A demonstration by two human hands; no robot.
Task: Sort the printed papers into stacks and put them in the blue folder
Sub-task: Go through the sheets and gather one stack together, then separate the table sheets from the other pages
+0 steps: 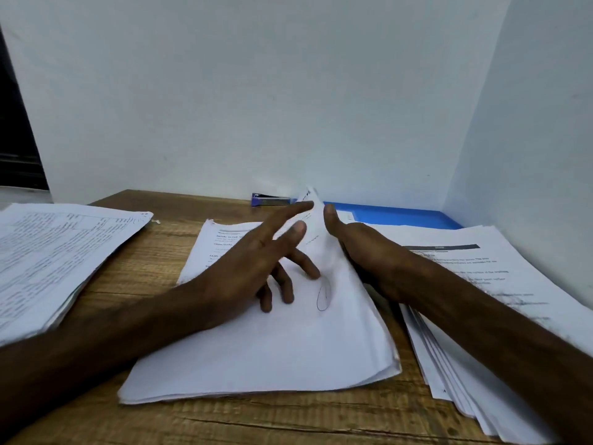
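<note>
The left hand (pixel 256 261) is lying released on the middle stack (pixel 256 354), fingers spread, two fingertips touching the top page and the forefinger reaching towards the lifted sheet (pixel 324 248). The right hand (pixel 362 252) is grasping that sheet. Its thumb is pressing the near face while its fingers are hidden behind the paper, so the pinch is judged, not plainly seen. The sheet is standing up between the two hands, its far corner curling above both. The blue folder (pixel 401 216) is lying closed beyond the right hand, against the wall, and a stapler (pixel 271 199) is sitting beyond the left forefinger. Another stack (pixel 57 252) is spreading out to the left of the left hand, and a fanned stack (pixel 481 274) is lying under and beside the right forearm. The step in hand looks like peeling off one page to sort it. Doing it well probably means the left hand weighing down the pages beneath while the right is lifting a single sheet, checking that no second page is clinging, then reading its heading before choosing a pile. The fanned stack is needing squaring before anything is going into the folder.
</note>
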